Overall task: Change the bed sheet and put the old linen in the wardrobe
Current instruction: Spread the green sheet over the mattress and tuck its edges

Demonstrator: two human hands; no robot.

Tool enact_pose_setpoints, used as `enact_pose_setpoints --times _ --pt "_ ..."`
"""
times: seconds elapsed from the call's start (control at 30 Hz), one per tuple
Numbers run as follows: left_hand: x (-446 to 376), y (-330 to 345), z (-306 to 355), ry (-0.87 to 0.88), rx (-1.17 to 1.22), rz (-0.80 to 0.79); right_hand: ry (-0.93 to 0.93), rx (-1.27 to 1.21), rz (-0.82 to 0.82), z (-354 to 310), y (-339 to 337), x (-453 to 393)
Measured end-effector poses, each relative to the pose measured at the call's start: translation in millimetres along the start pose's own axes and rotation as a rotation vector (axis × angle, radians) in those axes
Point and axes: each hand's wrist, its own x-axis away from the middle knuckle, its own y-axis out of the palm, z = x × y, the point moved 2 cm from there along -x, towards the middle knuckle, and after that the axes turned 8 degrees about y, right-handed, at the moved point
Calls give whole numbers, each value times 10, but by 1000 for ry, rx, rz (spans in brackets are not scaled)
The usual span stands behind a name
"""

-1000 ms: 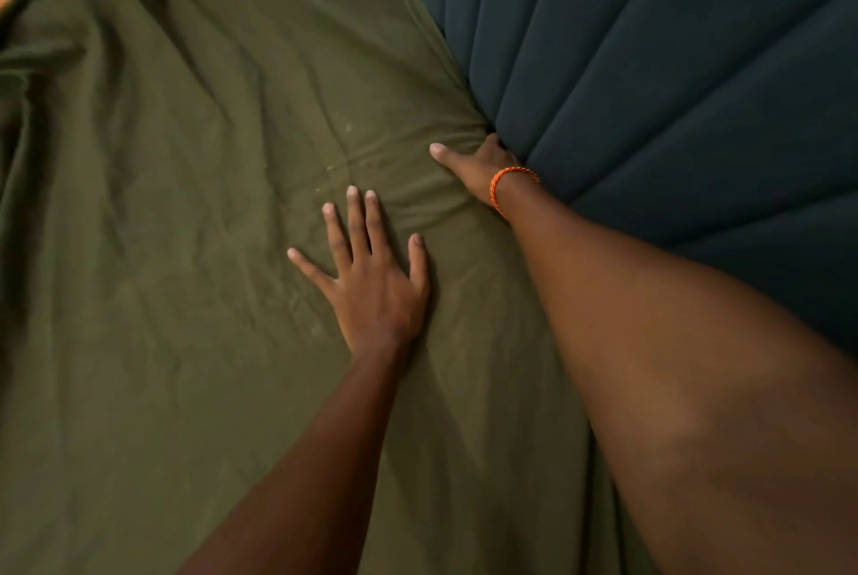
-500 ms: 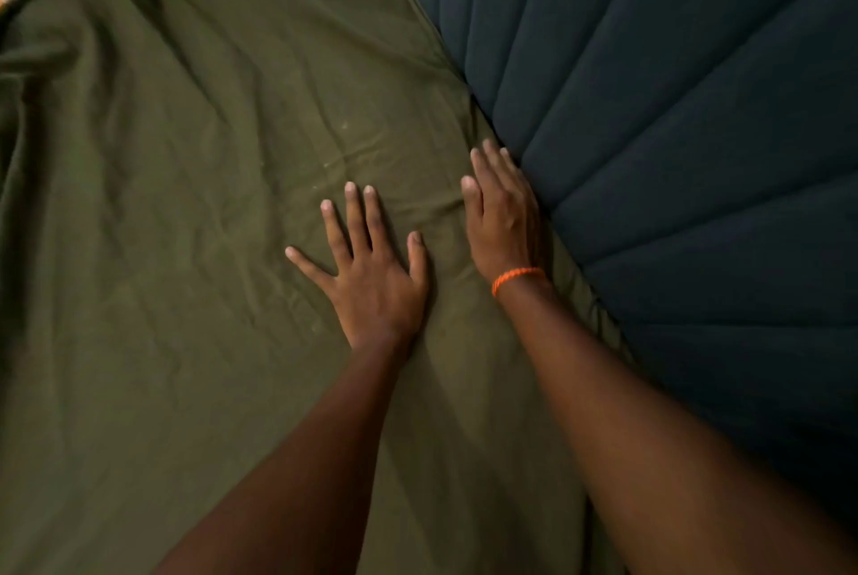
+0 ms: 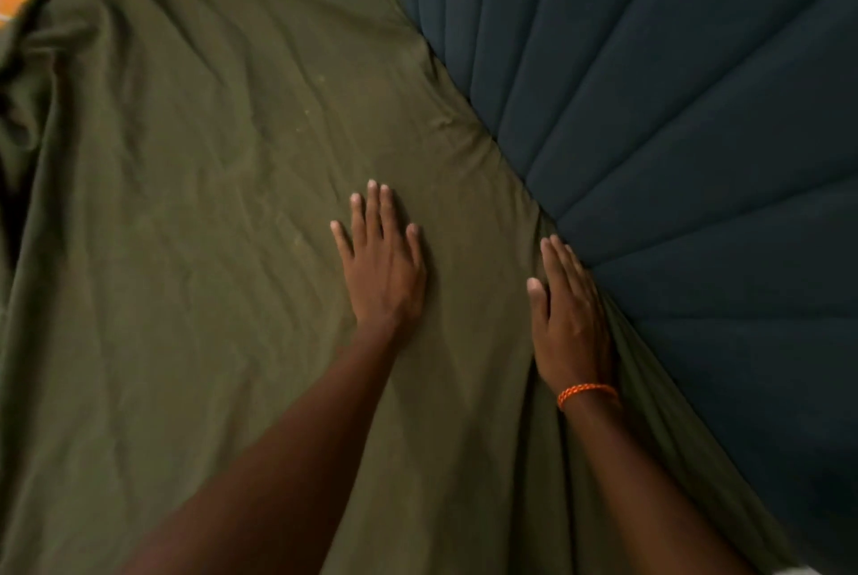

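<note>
A wrinkled olive-green cotton bed sheet (image 3: 209, 249) covers the bed, its far left part bunched in shadow. The left hand (image 3: 383, 268) lies flat on it, fingers (image 3: 371, 207) straight and slightly spread. The right hand (image 3: 568, 324), an orange braided wristband (image 3: 587, 392) at the wrist, presses straight fingers along the sheet's edge against the dark blue channelled padded headboard (image 3: 673, 110); its outer fingers are hidden in the seam.
</note>
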Motion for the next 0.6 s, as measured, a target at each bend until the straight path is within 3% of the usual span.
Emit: enact_pose_setpoints --times 0.17,0.23,0.37,0.6 --pt "1463 123 987 416 206 -127 20 107 25 394 -251 720" --pt "1938 202 1280 497 235 -198 66 183 45 590 -382 1039" --pt "2489 279 1408 464 160 -292 234 175 24 815 -536 1466" --pt "2558 263 1201 471 116 -341 363 157 -149 799 -577 1175"
